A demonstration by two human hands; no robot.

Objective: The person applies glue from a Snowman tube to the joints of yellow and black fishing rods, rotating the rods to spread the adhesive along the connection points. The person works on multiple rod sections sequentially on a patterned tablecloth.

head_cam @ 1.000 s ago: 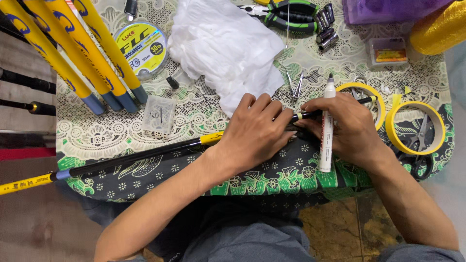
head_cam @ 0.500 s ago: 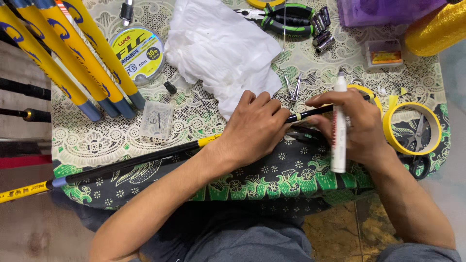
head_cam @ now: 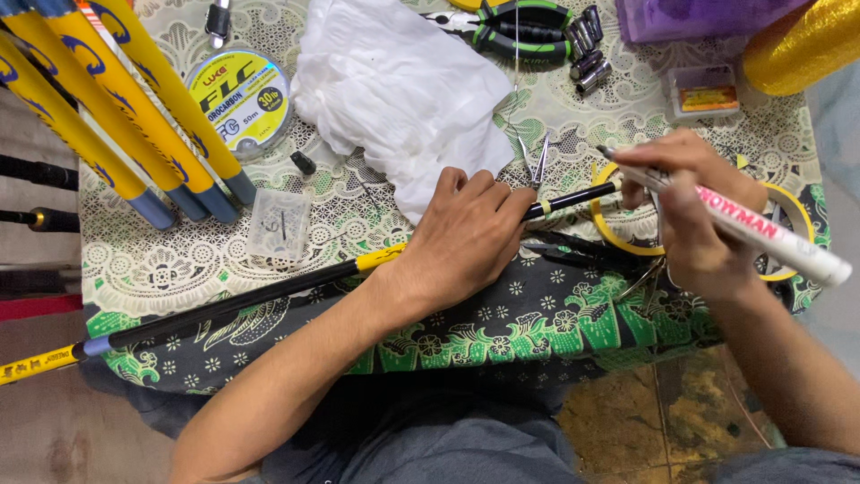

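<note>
Left hand (head_cam: 466, 237) hides rod (head_cam: 269, 291) middle (partly).

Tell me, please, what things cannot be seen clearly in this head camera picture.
- Rod: the left hand covers its middle; its yellow end runs off the left edge.
- White marker: the right hand hides part of the barrel.
- Purple container: cut by the top edge.

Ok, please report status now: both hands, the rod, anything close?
Left hand pins thin black-and-yellow rod on table. Right hand holds white marker pen, tip near rod end. Small scissors beside.
</note>
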